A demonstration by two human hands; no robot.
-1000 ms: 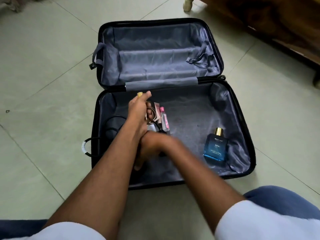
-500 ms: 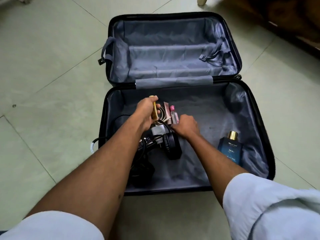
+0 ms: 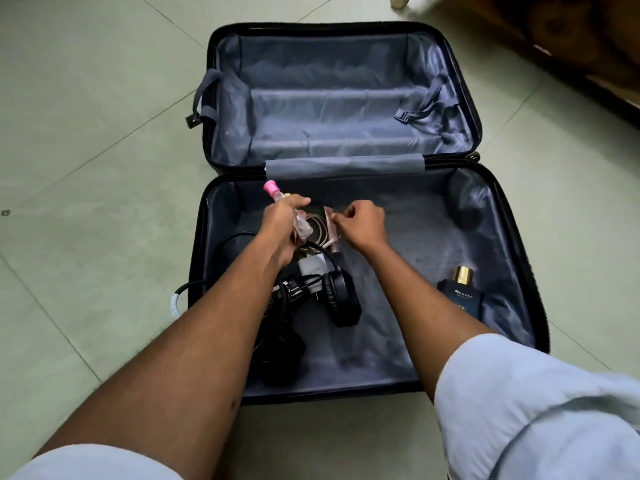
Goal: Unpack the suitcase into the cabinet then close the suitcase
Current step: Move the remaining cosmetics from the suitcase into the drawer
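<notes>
A black suitcase [image 3: 512,244] with grey lining lies open flat on the tiled floor. My left hand [image 3: 284,226] grips a small clear bottle with a pink cap [image 3: 272,188], and a gold-tipped item shows beside its fingers. My right hand [image 3: 363,223] pinches a slim pinkish box [image 3: 329,225] standing among coiled cables [image 3: 317,226]. Black headphones [image 3: 341,294], a white charger [image 3: 311,265] and black cords lie below my left hand. A blue perfume bottle with a gold cap [image 3: 462,292] lies at the right side of the near half.
The far half of the suitcase [image 3: 332,98] holds only its grey straps. A dark wooden cabinet [image 3: 571,39] stands at the top right, with a pale furniture foot [image 3: 400,1] beside it. A black cable with a white tag [image 3: 178,297] hangs over the left rim.
My left hand now holds the pink-capped bottle, raised from the pile. My right hand moved up from the headphones to the pinkish box.
</notes>
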